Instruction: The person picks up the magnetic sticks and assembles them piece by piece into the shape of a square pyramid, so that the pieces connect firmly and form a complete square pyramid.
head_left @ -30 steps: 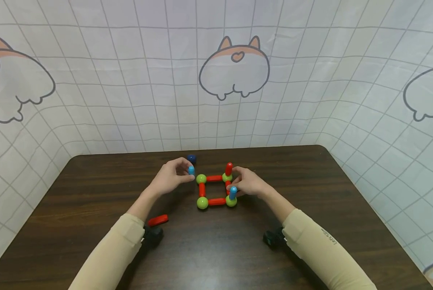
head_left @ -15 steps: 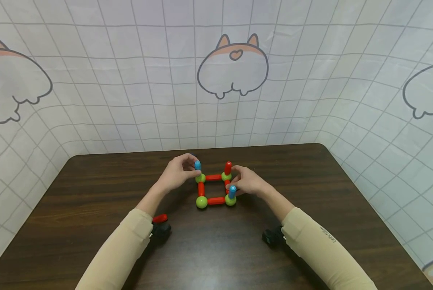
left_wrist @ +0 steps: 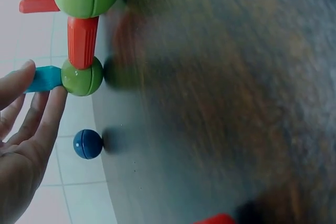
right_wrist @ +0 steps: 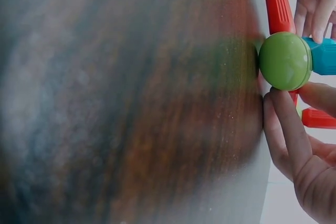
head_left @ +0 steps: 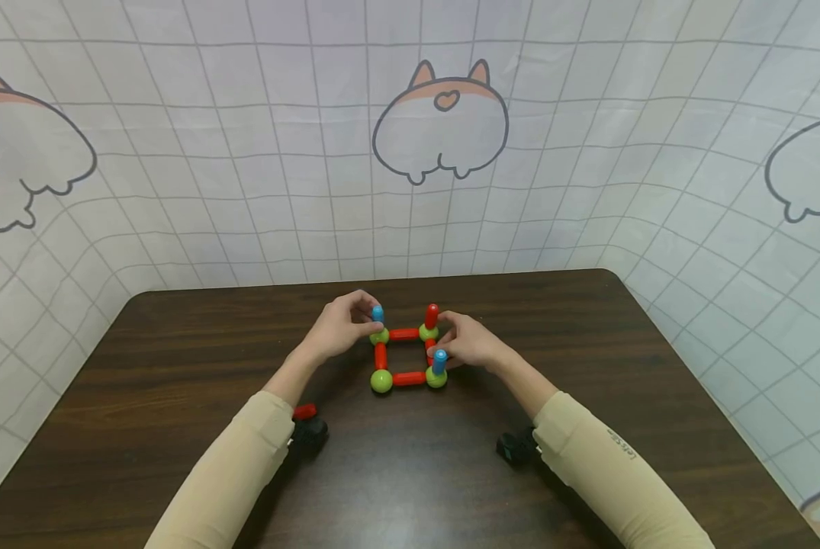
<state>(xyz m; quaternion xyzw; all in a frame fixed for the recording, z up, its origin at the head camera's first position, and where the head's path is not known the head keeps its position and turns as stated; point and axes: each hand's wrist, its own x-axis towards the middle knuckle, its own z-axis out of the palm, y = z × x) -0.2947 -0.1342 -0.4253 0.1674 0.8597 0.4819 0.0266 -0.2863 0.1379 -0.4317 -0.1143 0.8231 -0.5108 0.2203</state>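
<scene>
A square of red magnetic rods and green balls lies on the table. My left hand [head_left: 341, 324] pinches an upright blue rod [head_left: 378, 313] between thumb and fingers. That rod's lower end meets the far-left green ball [left_wrist: 82, 77]. My right hand [head_left: 474, 343] grips the square's right side, its fingers around the red side rod [head_left: 430, 345] and against the near-right green ball [right_wrist: 285, 61]. Another blue rod [head_left: 440, 361] stands on that ball. On the far-right green ball [head_left: 428, 332] stands a red rod [head_left: 432, 314]. The near-left green ball [head_left: 381, 381] has no upright rod.
A dark blue ball [left_wrist: 87, 144] rests beyond my left hand, hidden from the head view. Partly covered by the left wrist camera [head_left: 310, 435], a loose red rod [head_left: 304, 412] lies on the dark wooden table [head_left: 410, 473]. A patterned white curtain [head_left: 279, 152] surrounds the table's far side.
My left hand has moved right with the blue rod, from beside the square onto the far-left green ball. My right hand has kept its hold on the right side.
</scene>
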